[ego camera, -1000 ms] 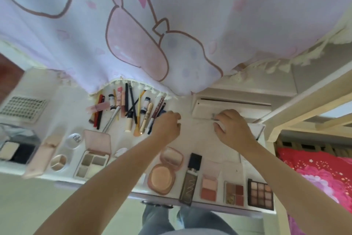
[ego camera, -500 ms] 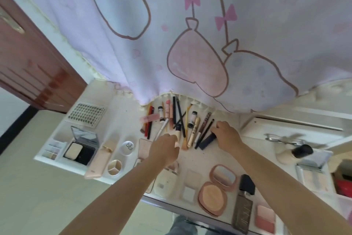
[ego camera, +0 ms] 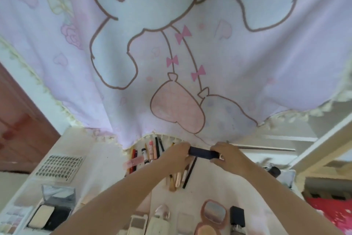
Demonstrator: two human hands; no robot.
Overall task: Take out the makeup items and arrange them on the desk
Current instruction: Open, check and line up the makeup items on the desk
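A dark navy makeup stick [ego camera: 203,154] is held level between both hands above the white desk [ego camera: 106,160]. My left hand [ego camera: 176,156] pinches its left end and my right hand [ego camera: 227,156] pinches its right end. Below and to the left lies a row of pens, brushes and tubes [ego camera: 150,153], partly hidden by my left arm. Near the front edge sit a round pink compact [ego camera: 213,213] with its mirror up, a black-capped bottle [ego camera: 236,215] and pale palettes [ego camera: 138,224].
A pink cartoon curtain [ego camera: 171,53] hangs low over the back of the desk. At the left are a dotted sheet [ego camera: 60,165] and a black open compact [ego camera: 50,213]. A brown door [ego camera: 21,126] stands far left; a red cloth [ego camera: 331,213] lies at the right.
My right hand has lifted the dark stick off the desk and my left hand has come over to pinch its other end. The view has tilted up toward the curtain.
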